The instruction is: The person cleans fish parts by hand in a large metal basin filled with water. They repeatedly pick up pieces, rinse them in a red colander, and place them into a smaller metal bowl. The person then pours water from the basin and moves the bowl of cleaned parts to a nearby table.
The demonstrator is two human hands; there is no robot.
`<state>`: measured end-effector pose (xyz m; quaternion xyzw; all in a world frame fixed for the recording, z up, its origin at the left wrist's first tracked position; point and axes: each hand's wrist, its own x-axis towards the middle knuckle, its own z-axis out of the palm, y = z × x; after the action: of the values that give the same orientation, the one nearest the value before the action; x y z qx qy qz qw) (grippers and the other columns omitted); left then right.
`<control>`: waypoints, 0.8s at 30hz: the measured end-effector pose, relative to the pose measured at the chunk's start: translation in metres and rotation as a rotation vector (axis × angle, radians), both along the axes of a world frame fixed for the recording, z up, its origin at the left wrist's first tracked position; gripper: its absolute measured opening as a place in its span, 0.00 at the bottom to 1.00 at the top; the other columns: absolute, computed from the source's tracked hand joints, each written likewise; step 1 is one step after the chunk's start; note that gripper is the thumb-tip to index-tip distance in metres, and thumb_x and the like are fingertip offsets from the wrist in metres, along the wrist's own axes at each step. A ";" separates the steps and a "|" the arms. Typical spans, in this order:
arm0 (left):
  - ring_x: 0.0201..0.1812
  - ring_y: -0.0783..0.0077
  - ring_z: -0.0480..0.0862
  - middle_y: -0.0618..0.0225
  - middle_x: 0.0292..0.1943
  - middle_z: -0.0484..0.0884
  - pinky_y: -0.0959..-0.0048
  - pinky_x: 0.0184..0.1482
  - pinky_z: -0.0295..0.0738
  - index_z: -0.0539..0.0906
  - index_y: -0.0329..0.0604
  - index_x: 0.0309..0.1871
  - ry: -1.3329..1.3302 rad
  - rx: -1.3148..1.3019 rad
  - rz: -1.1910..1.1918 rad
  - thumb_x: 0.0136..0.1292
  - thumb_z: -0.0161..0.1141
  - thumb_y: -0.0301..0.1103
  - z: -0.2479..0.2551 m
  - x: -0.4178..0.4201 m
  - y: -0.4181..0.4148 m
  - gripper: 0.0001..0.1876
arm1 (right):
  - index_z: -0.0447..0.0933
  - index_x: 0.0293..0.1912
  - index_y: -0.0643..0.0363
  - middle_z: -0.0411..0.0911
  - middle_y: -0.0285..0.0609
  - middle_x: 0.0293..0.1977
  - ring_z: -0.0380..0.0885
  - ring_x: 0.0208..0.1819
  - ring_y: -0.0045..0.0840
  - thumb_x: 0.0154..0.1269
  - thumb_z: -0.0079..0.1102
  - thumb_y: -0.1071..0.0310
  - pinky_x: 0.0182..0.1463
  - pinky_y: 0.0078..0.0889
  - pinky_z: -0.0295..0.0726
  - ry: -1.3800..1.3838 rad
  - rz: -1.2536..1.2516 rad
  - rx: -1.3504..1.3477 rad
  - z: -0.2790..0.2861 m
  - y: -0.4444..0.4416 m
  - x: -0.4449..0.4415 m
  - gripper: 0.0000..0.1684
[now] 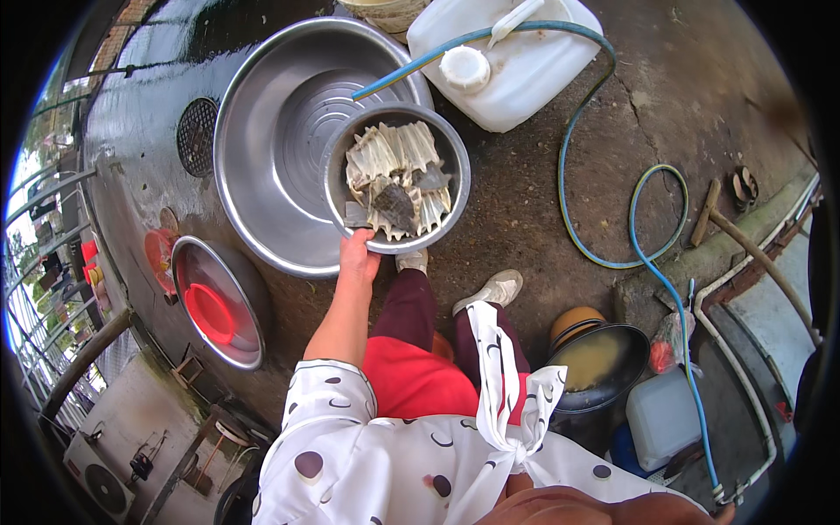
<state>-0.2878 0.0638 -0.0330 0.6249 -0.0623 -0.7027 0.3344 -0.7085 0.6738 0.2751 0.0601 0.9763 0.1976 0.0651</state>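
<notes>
My left hand (pixel 359 257) grips the near rim of a stainless steel bowl (pixel 459 177), thumb over the edge. Pale, ribbed bony pieces (pixel 394 151), some with dark grey plates like turtle shell, lie in the bowl. It overlaps the right side of a large stainless steel basin (pixel 252 164) on the ground. Over that basin hangs the open end of a blue hose with a yellow stripe (pixel 394 75); no water shows at its mouth. Only a sliver of what looks like my right hand (pixel 725 514) appears at the bottom edge, beside a tap (pixel 720 493).
A white plastic jerrycan (pixel 518 79) lies beyond the bowl. Hose loops cross the wet concrete floor (pixel 525 216) at right. To the left sit a metal basin (pixel 256 308) holding a red plastic bowl (pixel 209 314) and a drain grate (pixel 197 136). A black pan (pixel 633 374) holds cloudy liquid.
</notes>
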 end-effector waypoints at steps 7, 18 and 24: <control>0.41 0.56 0.79 0.59 0.41 0.75 0.49 0.44 0.79 0.71 0.37 0.48 0.056 -0.108 0.173 0.49 0.50 0.16 -0.042 -0.004 -0.025 0.20 | 0.76 0.46 0.61 0.79 0.56 0.42 0.77 0.46 0.50 0.59 0.52 0.55 0.49 0.45 0.74 -0.048 0.036 -0.066 -0.063 0.001 0.038 0.22; 0.39 0.50 0.80 0.52 0.42 0.74 0.47 0.37 0.81 0.71 0.28 0.42 0.021 -0.206 0.323 0.52 0.49 0.20 -0.047 -0.026 -0.054 0.13 | 0.76 0.45 0.62 0.79 0.56 0.41 0.77 0.45 0.50 0.59 0.52 0.56 0.49 0.45 0.74 -0.093 0.041 -0.137 -0.104 0.000 0.063 0.21; 0.38 0.50 0.80 0.52 0.42 0.74 0.49 0.35 0.82 0.70 0.28 0.46 -0.045 -0.246 0.305 0.52 0.49 0.21 -0.050 -0.028 -0.077 0.16 | 0.76 0.44 0.62 0.79 0.56 0.41 0.77 0.45 0.50 0.58 0.52 0.57 0.48 0.45 0.74 -0.104 0.043 -0.172 -0.124 -0.002 0.078 0.20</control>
<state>-0.3158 -0.0127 -0.0828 0.5970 -0.0600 -0.6170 0.5093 -0.6302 0.6722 0.1512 0.0229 0.9860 0.1170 0.1162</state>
